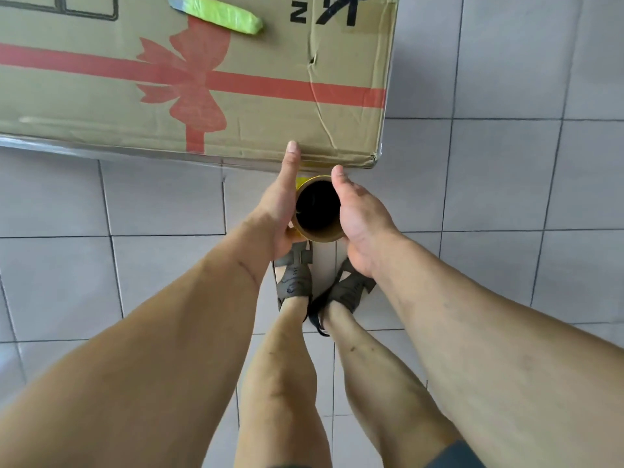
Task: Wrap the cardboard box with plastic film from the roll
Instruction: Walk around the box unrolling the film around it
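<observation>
A large cardboard box [189, 79] with a printed red ribbon and bow stands on the tiled floor [506, 184], seen from above. A shiny layer of plastic film [101, 148] runs along the box's near side. A crumpled green strip [223, 13] lies on the top of the box, toward its far edge.

Just beside the box's near right corner, the roll [317, 211] is held upright, its open cardboard core facing the camera. The left hand [282, 204] grips the roll's left side, thumb stretched forward to touch the box's near top edge; its fingers are hidden behind the roll. The right hand [361, 221] cups the roll's right side, thumb along the rim, fingers curled out of sight. Below are the person's feet in dark sandals [293, 275].
</observation>
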`<state>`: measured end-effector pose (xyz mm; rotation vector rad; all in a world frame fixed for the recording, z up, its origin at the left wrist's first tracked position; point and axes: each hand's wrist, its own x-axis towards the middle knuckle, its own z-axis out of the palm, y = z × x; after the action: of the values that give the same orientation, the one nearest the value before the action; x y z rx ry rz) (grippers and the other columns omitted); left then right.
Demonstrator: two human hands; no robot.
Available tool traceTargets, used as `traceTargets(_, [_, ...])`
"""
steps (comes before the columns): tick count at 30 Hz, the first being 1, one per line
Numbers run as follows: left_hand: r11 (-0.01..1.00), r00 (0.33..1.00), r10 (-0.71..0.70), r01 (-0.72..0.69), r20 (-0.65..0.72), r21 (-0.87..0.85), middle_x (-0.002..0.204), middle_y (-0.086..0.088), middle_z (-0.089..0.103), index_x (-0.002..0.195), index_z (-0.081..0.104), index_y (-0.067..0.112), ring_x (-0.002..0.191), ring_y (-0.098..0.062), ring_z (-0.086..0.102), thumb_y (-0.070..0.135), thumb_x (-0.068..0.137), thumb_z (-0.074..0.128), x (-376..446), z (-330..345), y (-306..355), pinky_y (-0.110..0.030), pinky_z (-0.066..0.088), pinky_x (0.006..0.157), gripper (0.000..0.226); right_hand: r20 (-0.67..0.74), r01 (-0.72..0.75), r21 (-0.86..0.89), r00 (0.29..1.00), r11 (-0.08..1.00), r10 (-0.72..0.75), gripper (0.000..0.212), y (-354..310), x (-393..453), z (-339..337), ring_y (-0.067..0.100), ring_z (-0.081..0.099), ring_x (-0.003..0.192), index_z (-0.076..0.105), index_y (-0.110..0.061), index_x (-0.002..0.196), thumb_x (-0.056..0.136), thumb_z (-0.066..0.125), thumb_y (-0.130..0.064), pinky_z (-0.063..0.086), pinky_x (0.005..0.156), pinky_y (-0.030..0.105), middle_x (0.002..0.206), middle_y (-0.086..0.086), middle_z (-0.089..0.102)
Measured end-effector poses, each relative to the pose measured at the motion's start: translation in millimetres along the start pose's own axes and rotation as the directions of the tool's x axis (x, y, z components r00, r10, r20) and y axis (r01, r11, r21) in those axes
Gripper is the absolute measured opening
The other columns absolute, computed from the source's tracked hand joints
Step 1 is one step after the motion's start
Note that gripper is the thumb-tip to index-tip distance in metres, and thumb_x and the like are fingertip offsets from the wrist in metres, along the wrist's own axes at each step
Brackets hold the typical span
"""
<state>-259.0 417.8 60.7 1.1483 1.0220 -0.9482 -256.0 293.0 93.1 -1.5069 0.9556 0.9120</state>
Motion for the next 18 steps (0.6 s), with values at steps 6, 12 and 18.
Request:
traceTargets(6, [0.993,0.998,-0.039,0.044,-0.053,0.108,0.134,-0.004,0.079,0.145,0.068,0.02,0.131,-0.026,0.068,0.103,0.084,0.038,-6,5,-9,-0.044,0.051,0.106,0.107,-0.016,-0.001,-0.06,1.0,0.998,0.0,0.078,4,0,-5,0.014,0.05,0.13,0.047,-0.024,0.148,0.084,0.066,-0.065,0.037,0.098,0.029,0.145,-0.006,0.053])
traceTargets(12, [1.0,1.0,-0.005,0.005,0.006,0.013,0.124,-0.015,0.083,0.141,0.072,0.007,0.12,-0.032,0.079,0.098,0.089,0.036,-2,20,-2,-0.05,0.055,0.117,0.111,0.021,0.009,0.045,1.0,0.999,-0.01,0.03,3,0,-21,0.007,0.052,0.116,0.06,-0.029,0.119,0.1,0.053,-0.05,0.034,0.094,0.024,0.122,-0.011,0.059])
traceTargets(18, [0.999,0.999,-0.039,0.039,0.012,-0.001,0.134,-0.004,0.08,0.14,0.074,0.023,0.136,-0.028,0.068,0.111,0.065,0.051,1,28,-17,-0.055,0.041,0.128,0.118,-0.011,0.035,-0.143,0.999,0.989,-0.037,0.075,-4,7,-32,0.017,0.051,0.131,0.044,-0.021,0.149,0.089,0.064,-0.06,0.04,0.101,0.029,0.143,-0.005,0.052])
